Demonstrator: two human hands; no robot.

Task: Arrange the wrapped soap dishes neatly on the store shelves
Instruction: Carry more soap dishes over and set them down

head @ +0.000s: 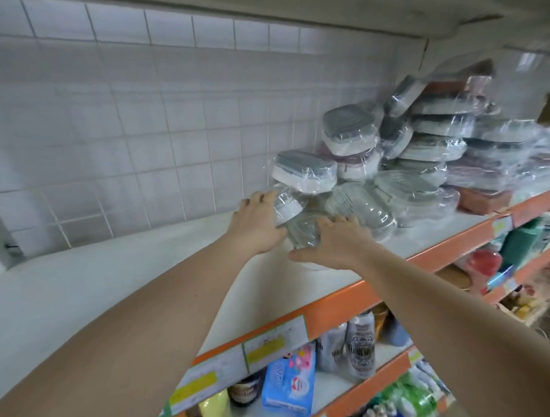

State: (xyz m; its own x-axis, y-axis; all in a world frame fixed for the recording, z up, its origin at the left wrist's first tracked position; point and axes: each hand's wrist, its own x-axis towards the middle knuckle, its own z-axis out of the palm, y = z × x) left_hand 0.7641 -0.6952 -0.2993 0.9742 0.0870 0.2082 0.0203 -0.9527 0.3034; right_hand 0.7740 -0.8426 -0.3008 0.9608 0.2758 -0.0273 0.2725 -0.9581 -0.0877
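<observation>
Both hands reach onto the top shelf (140, 281) – the left hand (256, 226) and the right hand (335, 241) together grasp one wrapped soap dish (301, 231) at the near foot of the heap of wrapped dishes (425, 145) against the tiled wall (130, 109)

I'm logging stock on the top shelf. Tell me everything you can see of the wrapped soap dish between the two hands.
The soap dish looks like clear ribbed plastic, sealed in glossy clear film. It lies tilted at the near left end of the pile, on the white top shelf. The left hand and right hand grip it from either side. Another wrapped dish lies on top of it.
</observation>
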